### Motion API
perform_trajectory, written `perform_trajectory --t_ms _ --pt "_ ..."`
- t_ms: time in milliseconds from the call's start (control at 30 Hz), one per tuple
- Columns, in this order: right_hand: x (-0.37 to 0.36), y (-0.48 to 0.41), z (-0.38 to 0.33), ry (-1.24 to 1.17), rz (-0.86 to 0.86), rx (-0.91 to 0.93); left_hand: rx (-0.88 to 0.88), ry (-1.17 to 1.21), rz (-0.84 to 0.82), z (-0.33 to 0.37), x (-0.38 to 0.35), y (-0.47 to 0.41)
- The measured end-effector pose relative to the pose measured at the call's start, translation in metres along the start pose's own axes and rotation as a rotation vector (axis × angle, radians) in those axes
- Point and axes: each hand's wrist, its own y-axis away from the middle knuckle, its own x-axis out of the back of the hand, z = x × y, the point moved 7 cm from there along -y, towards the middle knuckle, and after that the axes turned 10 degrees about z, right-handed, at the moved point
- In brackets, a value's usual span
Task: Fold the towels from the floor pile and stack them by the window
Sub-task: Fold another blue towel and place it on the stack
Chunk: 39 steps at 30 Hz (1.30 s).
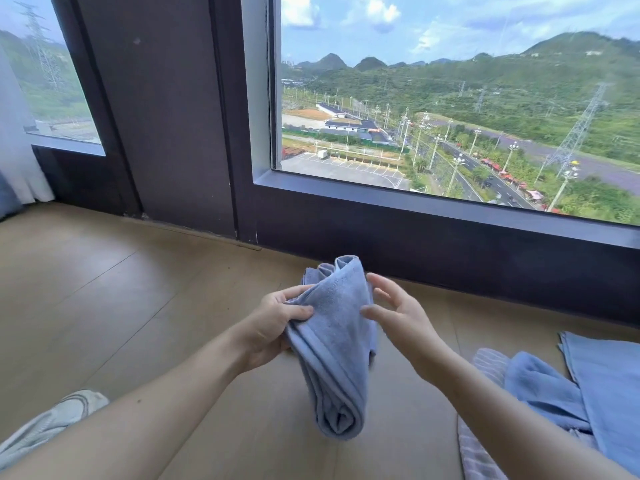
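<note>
Blue towel hangs pinched in the left hand, the right hand's fingers spread loose beside it.

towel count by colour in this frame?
Plain blue terry towels: 3 – one gripped by the left hand, bunched; one crumpled on the floor; one lying flat at right
Grey striped towels: 1
Total: 4
</note>
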Motion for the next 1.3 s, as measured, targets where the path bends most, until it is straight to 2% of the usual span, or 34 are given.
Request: perform_trajectory --t_ms 100,233,400,567,700,867,1033,1200,1300 --pt "0.008 -0.004 0.015 -0.142 -0.124 -0.120 0.004 0.058 -0.112 0.009 -0.002 0.008" --pt "0.004 -0.001 0.015 -0.156 -0.300 -0.088 0.023 -0.026 -0.176 0.009 -0.006 0.011" --pt "0.005 0.002 0.005 -0.229 -0.270 -0.053 0.044 -0.117 -0.172 0.002 -0.006 0.013" --pt "-0.003 0.006 0.006 -0.085 -0.416 -0.111 0.066 -0.197 -0.149 0.001 -0.004 0.015" --pt "-0.011 0.014 0.015 -0.101 -0.528 -0.194 0.068 -0.225 -0.140 0.001 -0.003 0.014" --pt "-0.006 0.010 0.016 -0.197 -0.430 -0.192 0.039 -0.279 -0.104 0.005 0.003 0.014" --pt "0.013 0.003 0.006 -0.195 -0.159 -0.062 -0.068 -0.321 0.073 0.016 0.018 0.005" --pt "0.023 -0.002 0.006 -0.160 0.086 -0.010 -0.289 -0.496 0.269 0.026 0.024 0.001" --pt "0.026 -0.006 0.004 -0.033 0.165 0.034 -0.415 -0.564 0.324 0.033 0.025 0.001"
